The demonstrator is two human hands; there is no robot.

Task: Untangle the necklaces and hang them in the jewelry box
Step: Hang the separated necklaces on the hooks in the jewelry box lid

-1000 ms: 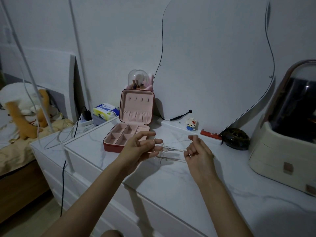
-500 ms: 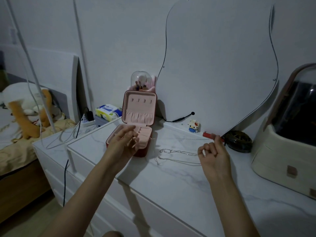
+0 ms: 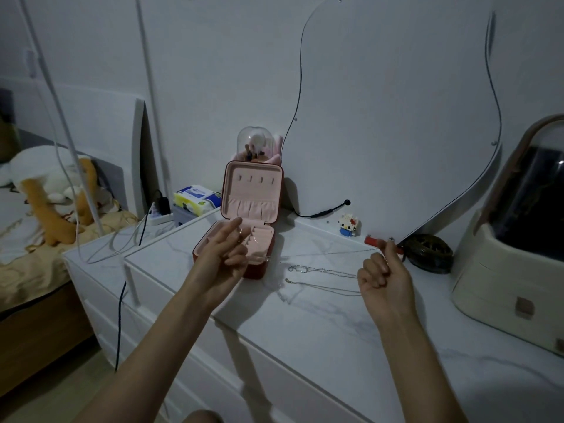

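An open jewelry box [image 3: 253, 190], red outside and pink inside, stands on the white marble dresser top [image 3: 320, 331] with its hooked lid upright. My left hand [image 3: 225, 254] hovers over the box's base and pinches one end of a thin necklace [image 3: 326, 252]. That chain runs taut to my right hand [image 3: 384, 276], which is curled with thumb and forefinger pinching the other end. Two more necklaces lie on the marble between my hands: a linked chain [image 3: 317, 271] and a finer chain [image 3: 323, 286] just in front of it.
A wavy-edged mirror [image 3: 396, 117] leans on the wall behind. Near it are a small toy figure [image 3: 349, 224], a red object [image 3: 374, 240], a dark round item [image 3: 428, 253] and a beige domed case [image 3: 512, 254]. A brush holder [image 3: 254, 145], tissues [image 3: 197, 198] and a bed are at the left.
My hands have moved apart, drawing one thin necklace free and taut. The left hand went up over the box, the right hand to the right. The other two necklaces stayed on the marble.
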